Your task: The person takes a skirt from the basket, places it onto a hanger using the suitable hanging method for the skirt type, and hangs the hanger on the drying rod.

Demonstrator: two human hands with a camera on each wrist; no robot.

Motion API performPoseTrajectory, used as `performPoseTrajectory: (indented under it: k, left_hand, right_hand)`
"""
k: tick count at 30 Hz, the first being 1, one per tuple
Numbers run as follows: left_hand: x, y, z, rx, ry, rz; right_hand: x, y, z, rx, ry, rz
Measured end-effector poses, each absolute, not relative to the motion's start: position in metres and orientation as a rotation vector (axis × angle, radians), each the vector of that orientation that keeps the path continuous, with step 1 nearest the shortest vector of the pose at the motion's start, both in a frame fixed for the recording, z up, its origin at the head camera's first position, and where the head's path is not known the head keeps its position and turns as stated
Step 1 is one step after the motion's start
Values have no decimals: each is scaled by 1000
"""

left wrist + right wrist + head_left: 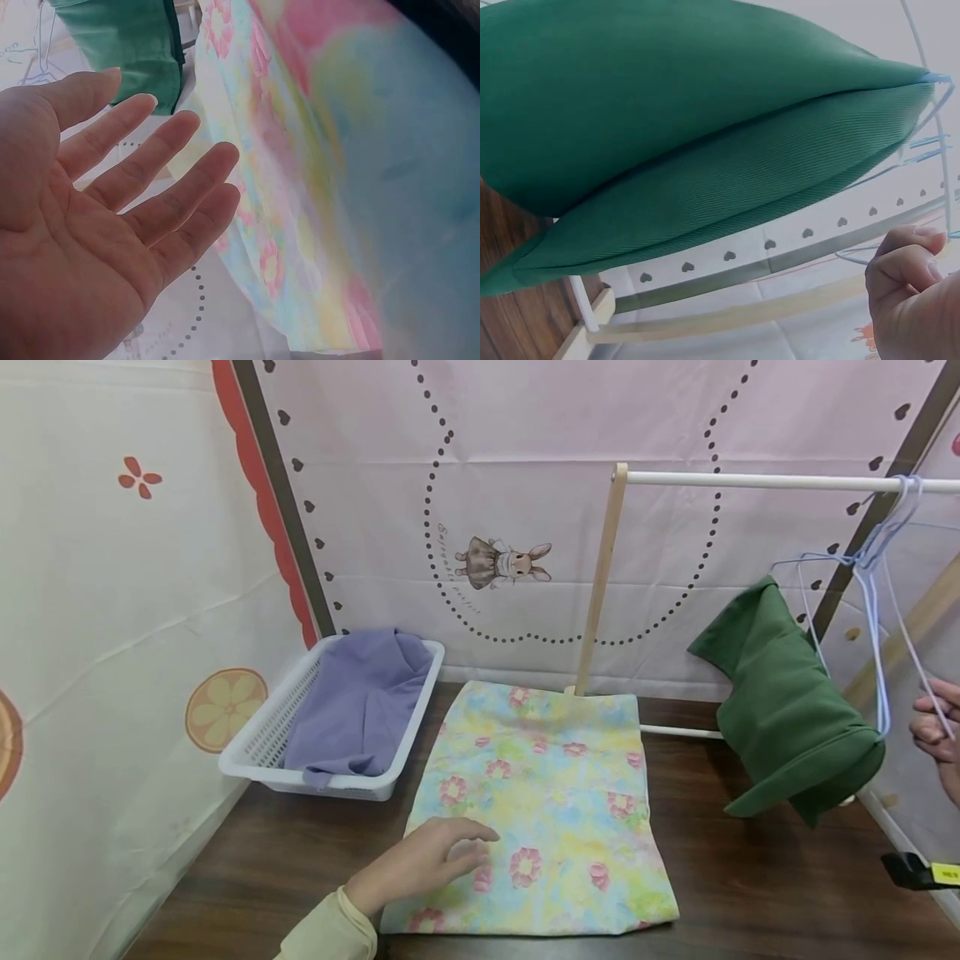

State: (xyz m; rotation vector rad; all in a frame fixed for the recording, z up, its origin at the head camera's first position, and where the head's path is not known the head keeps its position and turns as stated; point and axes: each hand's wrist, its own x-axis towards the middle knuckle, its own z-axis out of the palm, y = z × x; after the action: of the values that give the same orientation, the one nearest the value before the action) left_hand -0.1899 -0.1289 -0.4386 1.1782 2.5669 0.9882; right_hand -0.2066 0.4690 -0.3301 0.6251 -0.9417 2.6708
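My left hand (427, 860) hovers low over a floral cloth (555, 802) spread flat on the table, its fingers apart and holding nothing. In the left wrist view the palm is turned up beside the cloth's pastel pattern. At the far right my right hand (937, 727), partly cut off by the frame, pinches a corner of a light-coloured clothes hanger (907, 627) with curled fingers. Beside it a green cloth (795, 710) hangs folded and slanting from another blue hanger (870, 635). That green cloth fills much of the right wrist view.
A white plastic basket (247, 764) at the back left holds a purple cloth (360, 702). The hangers hook over the white rail (750, 481) of a rack with wooden posts (603, 577). Printed curtains surround the brown table (300, 852). A black item with a yellow label (918, 870) sits at the right edge.
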Motion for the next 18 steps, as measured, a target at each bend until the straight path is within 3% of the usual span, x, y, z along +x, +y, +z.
performPoseTrajectory:
  k: [3, 12, 15, 18]
  left_hand:
    - [-191, -129, -440, 1166, 2555, 991]
    - [-190, -127, -441, 1151, 2557, 982]
    - [-189, -127, -442, 1163, 2556, 987]
    - [-189, -127, -444, 1177, 2555, 989]
  right_hand:
    - [-205, 472, -336, 731, -967, 2606]
    - [-192, 489, -331, 544, -1288, 2593]
    - [-193, 495, -329, 911, -1190, 2871]
    - [-194, 482, -329, 1551, -957, 2968]
